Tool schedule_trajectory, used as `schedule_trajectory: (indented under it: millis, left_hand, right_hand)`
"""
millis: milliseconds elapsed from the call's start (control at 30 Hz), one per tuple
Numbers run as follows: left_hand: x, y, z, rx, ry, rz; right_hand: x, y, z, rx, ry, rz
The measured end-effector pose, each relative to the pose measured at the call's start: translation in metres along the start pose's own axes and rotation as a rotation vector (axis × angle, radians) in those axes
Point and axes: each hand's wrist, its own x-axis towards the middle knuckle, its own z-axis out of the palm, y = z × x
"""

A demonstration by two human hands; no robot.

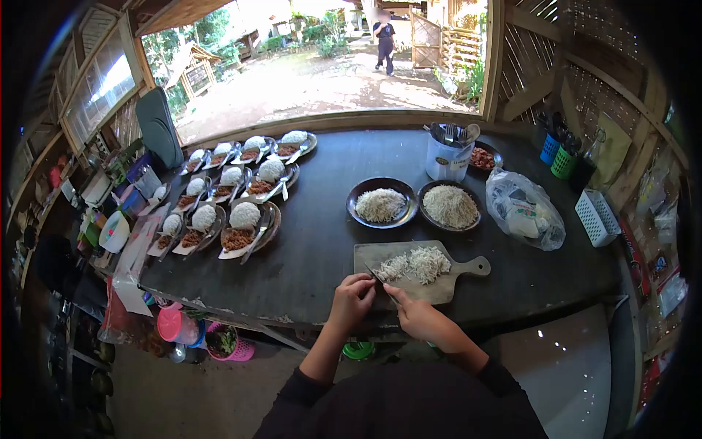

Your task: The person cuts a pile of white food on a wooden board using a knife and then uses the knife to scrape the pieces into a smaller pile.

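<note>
A wooden cutting board with a handle lies near the table's front edge, bearing a loose heap of pale shredded food. My right hand grips a knife whose blade points up and left over the board. Curled at the board's left side is my left hand, fingers drawn together close to the blade; what they hold, if anything, is hidden. Behind the board stand two dark plates of similar shreds, the left plate with a smaller pile and the right plate with a fuller one.
Several servings of molded rice with brown food and spoons fill the table's left. A cutlery bucket, a bowl of reddish food, a plastic bag and a white basket stand rightward. Outside, a person is visible.
</note>
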Motion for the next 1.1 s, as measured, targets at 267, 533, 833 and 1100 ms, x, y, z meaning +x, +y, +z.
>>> schedule_trajectory:
  millis: [267,533,833,1100]
  left_hand:
    - [-0.001,0.002,-0.002,0.075,0.031,0.075]
    - [-0.002,0.002,-0.003,0.068,0.010,0.039]
    - [-0.002,0.002,-0.003,0.073,0.006,0.043]
    - [-0.001,0.005,-0.004,0.064,0.013,0.039]
  right_hand:
    - [-0.013,-0.011,-0.011,0.132,-0.024,0.054]
    - [-0.015,-0.018,-0.013,0.056,-0.050,0.081]
    - [-0.006,-0.009,-0.011,-0.024,-0.038,0.042]
    - [-0.009,-0.020,-0.018,0.092,-0.097,0.148]
